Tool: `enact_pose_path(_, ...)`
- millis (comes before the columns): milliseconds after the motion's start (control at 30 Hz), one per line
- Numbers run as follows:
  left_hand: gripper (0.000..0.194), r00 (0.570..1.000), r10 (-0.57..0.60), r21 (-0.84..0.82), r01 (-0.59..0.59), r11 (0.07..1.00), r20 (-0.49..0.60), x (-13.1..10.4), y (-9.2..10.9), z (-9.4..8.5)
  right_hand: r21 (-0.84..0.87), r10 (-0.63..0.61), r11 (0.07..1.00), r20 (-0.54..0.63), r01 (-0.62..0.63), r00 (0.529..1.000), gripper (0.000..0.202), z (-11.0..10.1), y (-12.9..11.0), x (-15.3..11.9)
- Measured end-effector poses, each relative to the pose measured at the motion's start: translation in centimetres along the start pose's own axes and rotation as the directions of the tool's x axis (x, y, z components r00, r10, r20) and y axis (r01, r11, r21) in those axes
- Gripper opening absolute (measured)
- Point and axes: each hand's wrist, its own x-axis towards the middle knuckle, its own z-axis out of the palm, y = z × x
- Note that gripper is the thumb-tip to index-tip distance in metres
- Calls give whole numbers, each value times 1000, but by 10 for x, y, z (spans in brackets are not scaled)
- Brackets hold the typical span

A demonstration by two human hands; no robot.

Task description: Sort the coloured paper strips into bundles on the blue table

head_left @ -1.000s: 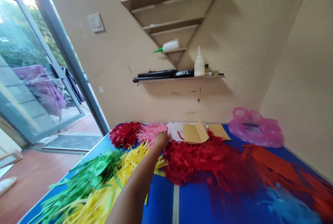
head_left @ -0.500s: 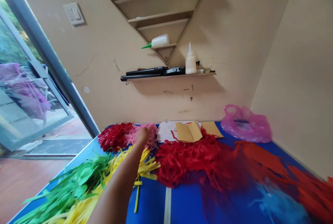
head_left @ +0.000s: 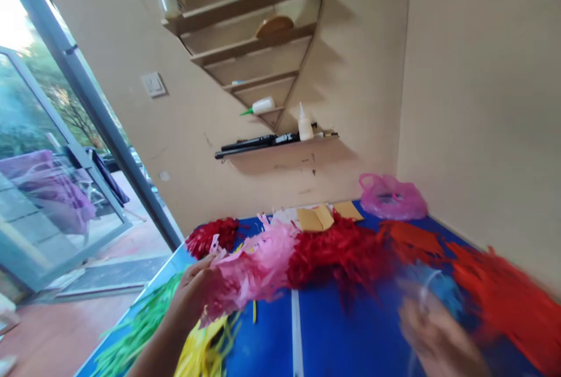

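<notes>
My left hand [head_left: 199, 283] is closed on one end of a fringed pink paper bundle [head_left: 258, 263], which stretches to the right above the blue table [head_left: 346, 336]. Toward the lower right is my right hand [head_left: 432, 324], smeared by motion, with a thin pale strand beside its fingers. Just behind that hand lies a light blue fringed bundle [head_left: 438, 289]. Dark red fringe [head_left: 342, 251] touches the pink bundle's right end. Yellow fringe [head_left: 204, 348] and green fringe [head_left: 140, 330] lie near my left forearm.
Orange-red fringe [head_left: 508, 295] covers the table's right side. At the back are a pink plastic bag [head_left: 394, 204], brown paper [head_left: 314, 219] and another red bundle [head_left: 213, 237]. Wall shelves hold a glue bottle [head_left: 305, 125]. A glass door [head_left: 56, 190] stands at the left.
My left hand has drawn the pink bundle forward and left, off the back of the table. My right hand has come into view at the lower right. The camera view has shifted.
</notes>
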Motion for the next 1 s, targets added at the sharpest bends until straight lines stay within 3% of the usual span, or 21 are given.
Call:
enact_pose_path(100, 26, 984, -50, -152, 76, 985, 169, -73, -22, 21, 18, -56, 998, 191, 53, 980, 59, 23, -28, -14)
enact_pose_path(167, 28, 955, 13, -196, 47, 979, 296, -105, -36, 37, -48, -8, 998, 401, 30, 916, 50, 44, -40, -21)
enact_pose_path(233, 37, 919, 55, -196, 24, 980, 390, -124, -46, 49, -136, 75, 991, 587, 6, 806, 41, 64, -45, -26)
enact_pose_path(300, 41, 900, 36, -142, 29, 989, 434, -131, -51, 57, -173, 136, 985, 700, -18, 702, 39, 78, -43, -32)
enact_pose_path(367, 45, 893, -13, -88, 59, 994, 450, -132, -53, 60, -144, 128, 989, 752, -28, 646, 41, 86, -38, -38)
enact_pose_path(533, 40, 862, -77, -94, 142, 985, 501, -132, -50, 60, -64, -51, 987, 753, 150, 656, 32, 89, -31, -49)
enact_pose_path(767, 26, 876, -98, -157, 192, 969, 472, -141, -50, 64, -119, -149, 923, 767, 367, 624, 19, 85, -41, -51)
enact_pose_path(833, 27, 888, -113, -151, 198, 968, 445, -143, -52, 65, -182, -183, 854, 771, 487, 610, 14, 81, -45, -54)
enact_pose_path(933, 29, 897, -121, -126, 191, 973, 425, -144, -54, 66, -321, -237, 642, 780, 696, 579, 20, 76, -49, -59)
enact_pose_path(1000, 28, 890, -115, -102, 177, 979, 441, -142, -54, 67, -375, -206, 558, 801, 740, 561, 26, 73, -50, -62)
